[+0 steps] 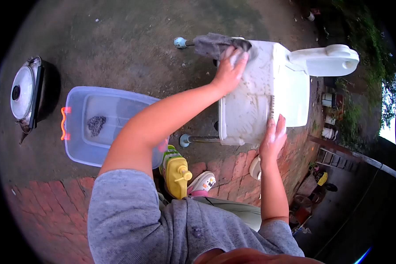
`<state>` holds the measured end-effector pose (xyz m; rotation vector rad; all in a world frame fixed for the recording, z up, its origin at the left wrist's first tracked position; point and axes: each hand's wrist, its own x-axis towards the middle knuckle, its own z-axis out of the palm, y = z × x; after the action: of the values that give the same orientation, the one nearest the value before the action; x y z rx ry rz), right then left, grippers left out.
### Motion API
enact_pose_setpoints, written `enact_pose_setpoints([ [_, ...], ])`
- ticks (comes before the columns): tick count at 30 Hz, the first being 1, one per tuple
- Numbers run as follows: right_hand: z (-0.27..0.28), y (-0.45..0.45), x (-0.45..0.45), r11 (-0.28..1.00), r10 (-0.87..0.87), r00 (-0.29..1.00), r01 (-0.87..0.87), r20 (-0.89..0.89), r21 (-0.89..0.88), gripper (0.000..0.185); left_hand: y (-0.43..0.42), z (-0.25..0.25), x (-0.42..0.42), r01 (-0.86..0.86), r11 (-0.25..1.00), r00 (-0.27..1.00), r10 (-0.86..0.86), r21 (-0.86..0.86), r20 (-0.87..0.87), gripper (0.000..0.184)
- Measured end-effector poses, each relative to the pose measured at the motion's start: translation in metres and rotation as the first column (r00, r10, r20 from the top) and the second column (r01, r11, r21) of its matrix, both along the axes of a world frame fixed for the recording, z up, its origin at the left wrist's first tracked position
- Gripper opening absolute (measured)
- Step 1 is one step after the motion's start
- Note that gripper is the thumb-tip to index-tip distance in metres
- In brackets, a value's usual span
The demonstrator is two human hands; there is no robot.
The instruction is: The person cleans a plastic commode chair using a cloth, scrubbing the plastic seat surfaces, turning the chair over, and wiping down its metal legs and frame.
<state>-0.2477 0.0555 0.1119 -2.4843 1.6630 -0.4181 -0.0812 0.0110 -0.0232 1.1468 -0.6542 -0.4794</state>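
A white plastic seat-like piece point(246, 105) with metal legs and pale blue feet lies tipped over in front of me, its surface streaked with grime and suds. My left hand point(231, 68), foamy, is closed on a wet grey cloth point(211, 45) and presses it against the far part of that surface. My right hand point(273, 137), also foamy, rests with its fingers extended on the near edge, beside a ridged strip. Whether any fingers curl beneath the edge is hidden.
A clear plastic tub point(86, 152) with an orange handle holds a dark clump point(96, 126). Beside it are a yellow jug point(177, 176) and my white clog point(202, 182). A lidded metal kettle point(24, 92) stands far left. Red bricks point(48, 207) border bare ground.
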Motion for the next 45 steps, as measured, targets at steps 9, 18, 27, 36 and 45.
enact_pose_setpoints([
  [9,0.0,0.002,0.001,0.999,0.016,0.998,-0.014,0.062,-0.034,0.04,-0.016,-0.028,0.008,-0.327,0.943,0.944,0.322,0.068,0.072,0.043],
  [18,0.003,0.004,0.003,1.0,-0.008,0.999,0.009,0.031,-0.017,0.044,0.035,-0.021,-0.048,0.032,0.969,0.999,-0.039,0.244,0.022,0.068],
  [27,-0.005,-0.001,-0.001,0.998,0.027,0.99,-0.019,0.14,-0.059,0.04,0.068,-0.024,-0.067,0.021,0.994,0.939,-0.057,0.108,0.34,0.065],
  [36,-0.004,0.0,-0.002,0.996,0.027,0.992,-0.017,0.12,-0.083,0.038,-0.015,-0.013,0.004,-0.152,0.969,0.955,0.092,0.197,0.283,0.057],
  [45,-0.003,-0.001,0.0,0.999,0.04,0.994,-0.038,0.098,-0.026,0.036,0.002,-0.017,0.01,-0.102,0.963,0.93,0.002,0.25,0.369,0.049],
])
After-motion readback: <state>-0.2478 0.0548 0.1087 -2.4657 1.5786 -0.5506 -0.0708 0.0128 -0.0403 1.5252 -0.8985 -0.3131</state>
